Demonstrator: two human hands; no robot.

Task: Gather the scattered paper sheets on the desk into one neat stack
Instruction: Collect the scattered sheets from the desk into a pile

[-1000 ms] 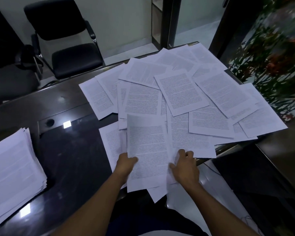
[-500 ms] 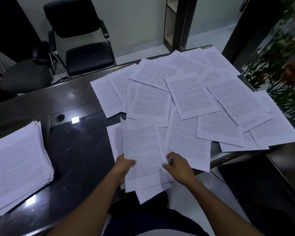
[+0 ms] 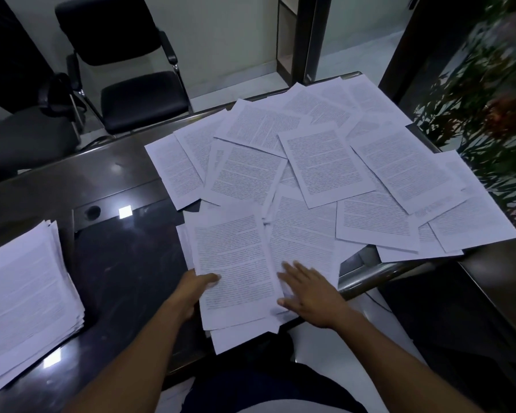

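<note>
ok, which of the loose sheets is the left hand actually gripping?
The near sheet at the desk's front edge: the left hand pinches its left margin, thumb on top. The right hand lies flat on the neighbouring sheet.

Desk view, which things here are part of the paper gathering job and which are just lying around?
Part of the job:
scattered sheets
held sheets
finished stack
left hand
right hand
desk

Just lying around:
black chair
plant
</note>
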